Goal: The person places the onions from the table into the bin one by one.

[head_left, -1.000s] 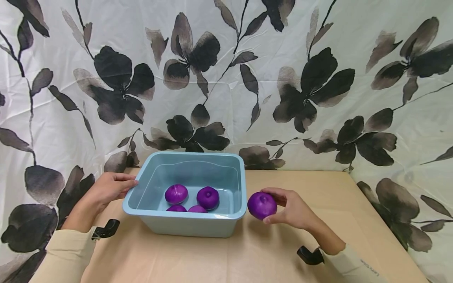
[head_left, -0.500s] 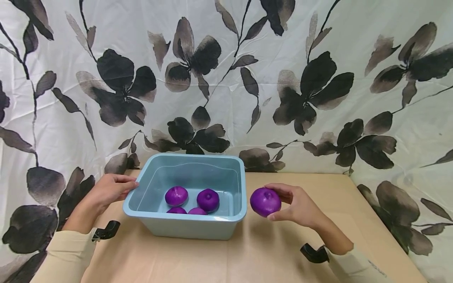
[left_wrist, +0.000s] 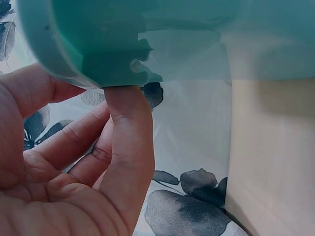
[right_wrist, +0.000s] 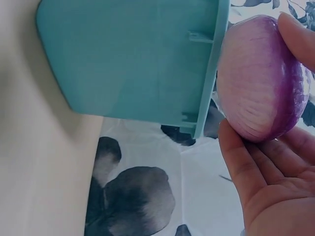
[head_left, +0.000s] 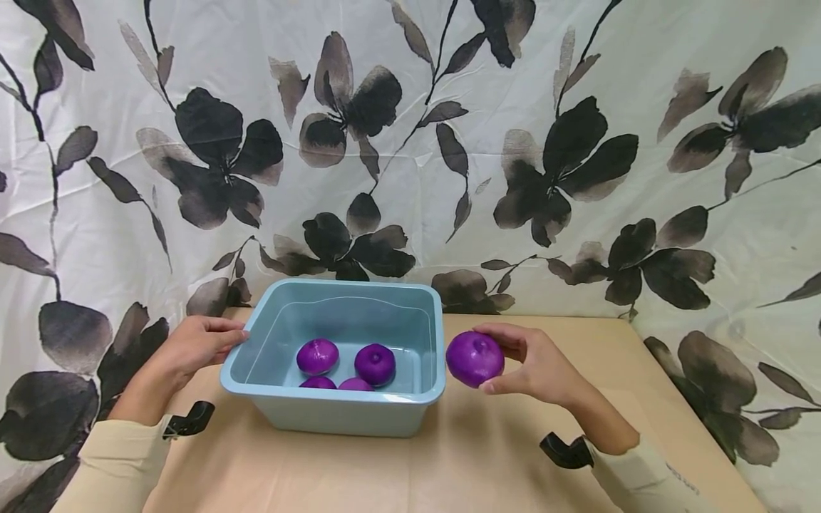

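A red onion (head_left: 475,359) is held by my right hand (head_left: 545,367), just outside the right rim of a light blue plastic tub (head_left: 333,412). In the right wrist view, thumb and fingers grip the onion (right_wrist: 261,78) from its sides, close to the tub's rim. My left hand (head_left: 195,349) pinches the tub's left rim; the left wrist view shows the thumb (left_wrist: 129,132) against the rim's underside. Inside the tub lie several more onions, among them one at left (head_left: 317,356) and one at right (head_left: 375,364). The front wall partly hides the nearer ones.
The tub stands on a tan table (head_left: 308,474). A white cloth with dark flowers (head_left: 449,178) hangs behind the table and along its right side. A black wrist camera mount (head_left: 188,419) sits on the left wrist, another (head_left: 567,450) on the right.
The right hand with the onion first shifts slightly right, then comes back left and a little higher, nearer the tub's rim. The left hand and the tub stay in place.
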Demonstrator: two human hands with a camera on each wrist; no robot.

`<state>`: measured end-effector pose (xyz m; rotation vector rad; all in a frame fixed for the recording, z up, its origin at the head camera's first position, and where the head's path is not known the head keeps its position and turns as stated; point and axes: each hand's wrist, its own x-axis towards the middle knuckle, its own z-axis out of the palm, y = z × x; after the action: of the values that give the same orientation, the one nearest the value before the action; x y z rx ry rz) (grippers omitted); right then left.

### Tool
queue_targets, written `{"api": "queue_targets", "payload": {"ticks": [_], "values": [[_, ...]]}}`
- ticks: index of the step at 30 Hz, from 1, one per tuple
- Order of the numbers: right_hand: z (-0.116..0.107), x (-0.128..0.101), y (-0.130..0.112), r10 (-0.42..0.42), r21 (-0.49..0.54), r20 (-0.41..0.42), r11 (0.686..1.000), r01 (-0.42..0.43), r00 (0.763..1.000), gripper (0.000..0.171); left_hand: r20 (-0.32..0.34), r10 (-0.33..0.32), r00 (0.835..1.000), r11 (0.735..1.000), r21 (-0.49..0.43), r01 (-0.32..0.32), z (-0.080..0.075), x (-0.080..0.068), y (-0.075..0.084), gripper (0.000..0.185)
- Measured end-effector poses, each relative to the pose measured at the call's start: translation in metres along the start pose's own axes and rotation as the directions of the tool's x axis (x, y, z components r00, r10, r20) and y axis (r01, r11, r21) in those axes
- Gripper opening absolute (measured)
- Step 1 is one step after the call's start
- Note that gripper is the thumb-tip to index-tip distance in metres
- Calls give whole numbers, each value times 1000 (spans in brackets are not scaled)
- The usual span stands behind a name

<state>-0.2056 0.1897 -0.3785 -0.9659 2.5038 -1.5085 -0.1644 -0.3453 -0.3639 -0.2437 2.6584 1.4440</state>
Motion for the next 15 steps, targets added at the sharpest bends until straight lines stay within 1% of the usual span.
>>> {"api": "queue_targets", "payload": {"ticks": [11,15], "values": [[3,15,-14,-4,11,37,1000,4,999,79,2,-8,1000,1000,-23,8,-1,0,2,51],[6,19,-18,-11,-1,51,1000,11,999,78,3,-15,1000,1000,-24,15,1,1,2,51]]}}
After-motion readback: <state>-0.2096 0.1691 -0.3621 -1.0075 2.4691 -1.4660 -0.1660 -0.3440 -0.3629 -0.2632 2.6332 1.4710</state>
